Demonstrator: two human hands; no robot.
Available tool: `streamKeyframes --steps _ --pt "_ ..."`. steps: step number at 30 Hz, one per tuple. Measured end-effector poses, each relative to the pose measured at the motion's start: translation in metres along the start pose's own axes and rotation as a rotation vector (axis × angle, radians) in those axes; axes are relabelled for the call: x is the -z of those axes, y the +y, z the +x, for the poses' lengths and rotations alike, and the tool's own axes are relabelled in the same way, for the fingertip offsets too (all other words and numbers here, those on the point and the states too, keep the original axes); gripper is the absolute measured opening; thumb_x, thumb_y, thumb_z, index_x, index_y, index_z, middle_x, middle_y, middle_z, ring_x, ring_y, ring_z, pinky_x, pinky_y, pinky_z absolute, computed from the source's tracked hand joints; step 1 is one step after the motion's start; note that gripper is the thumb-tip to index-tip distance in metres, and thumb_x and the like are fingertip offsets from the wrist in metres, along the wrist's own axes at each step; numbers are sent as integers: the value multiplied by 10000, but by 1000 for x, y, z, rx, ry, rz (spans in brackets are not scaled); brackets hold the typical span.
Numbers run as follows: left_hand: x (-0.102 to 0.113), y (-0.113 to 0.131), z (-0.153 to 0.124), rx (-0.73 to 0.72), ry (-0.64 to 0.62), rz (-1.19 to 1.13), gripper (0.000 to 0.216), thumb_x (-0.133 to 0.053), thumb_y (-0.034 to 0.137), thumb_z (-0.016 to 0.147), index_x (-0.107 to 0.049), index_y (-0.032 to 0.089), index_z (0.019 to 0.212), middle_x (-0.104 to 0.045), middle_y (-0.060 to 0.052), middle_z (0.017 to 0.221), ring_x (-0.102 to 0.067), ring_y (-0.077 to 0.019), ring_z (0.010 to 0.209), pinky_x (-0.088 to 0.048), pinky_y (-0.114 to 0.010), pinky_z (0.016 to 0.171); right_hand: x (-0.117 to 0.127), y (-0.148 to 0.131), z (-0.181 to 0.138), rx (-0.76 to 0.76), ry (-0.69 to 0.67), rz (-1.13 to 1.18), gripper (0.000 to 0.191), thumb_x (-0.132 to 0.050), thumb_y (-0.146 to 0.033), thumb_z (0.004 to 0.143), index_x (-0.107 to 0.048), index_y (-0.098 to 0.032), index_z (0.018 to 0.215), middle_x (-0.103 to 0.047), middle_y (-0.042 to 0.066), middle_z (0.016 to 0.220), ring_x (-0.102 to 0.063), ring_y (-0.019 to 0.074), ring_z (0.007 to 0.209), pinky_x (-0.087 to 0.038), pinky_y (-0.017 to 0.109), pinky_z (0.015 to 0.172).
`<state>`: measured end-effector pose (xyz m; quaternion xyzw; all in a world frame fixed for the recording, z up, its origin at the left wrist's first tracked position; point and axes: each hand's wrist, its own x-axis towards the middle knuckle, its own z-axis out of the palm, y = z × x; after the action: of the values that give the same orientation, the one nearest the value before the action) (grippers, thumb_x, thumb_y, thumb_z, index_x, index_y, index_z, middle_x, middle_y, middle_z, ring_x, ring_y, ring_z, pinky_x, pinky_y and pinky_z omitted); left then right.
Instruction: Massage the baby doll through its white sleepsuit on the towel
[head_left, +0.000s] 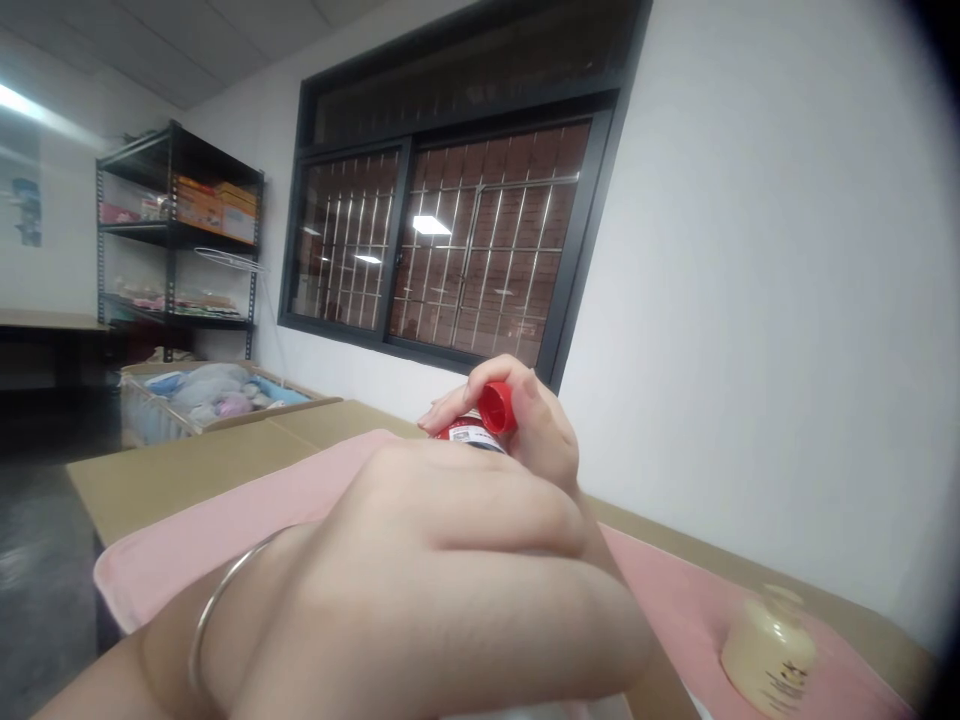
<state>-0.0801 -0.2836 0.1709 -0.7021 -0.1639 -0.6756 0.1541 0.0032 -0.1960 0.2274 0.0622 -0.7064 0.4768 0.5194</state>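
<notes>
Red cap (496, 408) pinched in right hand (551, 440); labelled container (471, 434) beyond left hand (457, 580), whose grip unclear.

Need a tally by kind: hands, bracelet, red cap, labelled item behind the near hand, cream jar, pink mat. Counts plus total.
Hands: 2 (left hand, right hand)
Bracelet: 1
Red cap: 1
Labelled item, mostly hidden: 1
Cream jar: 1
Pink mat: 1
Total: 7
</notes>
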Motion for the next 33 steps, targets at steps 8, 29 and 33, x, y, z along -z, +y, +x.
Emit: streamKeyframes --steps 8,29,33 --pt "15 -1 25 -173 -167 63 260 -430 339 948 -676 255 961 -650 25 935 -600 -209 1081 -481 -468 992 1 -6 3 13 -2 -37 384 -440 -598 894 -525 -233 813 -679 36 732 -661 199 694 -543 360 658" --pt "14 -2 13 -118 -80 101 141 -547 339 899 -657 283 967 -651 7 932 -603 -233 1071 -507 -489 969 -4 -8 4 32 -9 -34 395 -428 -602 897 -539 -234 806 -680 38 740 -651 197 707 -545 369 679" --pt "12 0 19 -166 -103 94 143 -533 343 902 -657 298 958 -641 36 919 -602 -206 1078 -473 -463 1009 -5 -8 4 37 -9 -26 396 -433 -603 894 -543 -232 810 -679 40 735 -656 206 741 -546 374 688"
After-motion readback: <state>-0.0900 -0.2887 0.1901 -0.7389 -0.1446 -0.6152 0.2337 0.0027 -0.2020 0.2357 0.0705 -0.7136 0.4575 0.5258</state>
